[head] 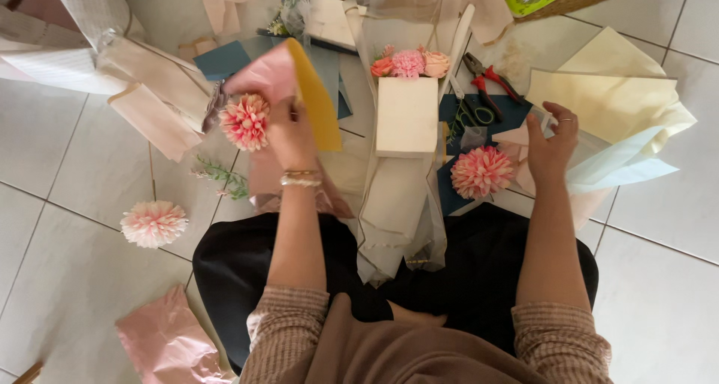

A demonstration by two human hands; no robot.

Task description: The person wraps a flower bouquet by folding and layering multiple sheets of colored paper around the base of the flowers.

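1. Pink flower [244, 121]: clamped in your left hand [290, 133], fingers closed, together with pink and yellow sheets [299, 84], above the tiled floor [67, 174].
2. Clear wrap [580, 148]: your right hand [553, 140] rests on it, fingers loosely spread, beside cream paper [607, 103].
3. Second flower [481, 172]: lies just left of your right hand.

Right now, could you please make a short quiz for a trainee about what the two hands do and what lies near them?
1. True or false: the left hand holds a pink flower together with pink and yellow paper.
2. What does the right hand touch? A) red pliers B) pale paper sheets C) white box
3. Fill in: between the arms, a second pink flower lies on ____ paper.

Key:
1. True.
2. B, the pale paper sheets; the red pliers and white box lie apart from it.
3. Blue.
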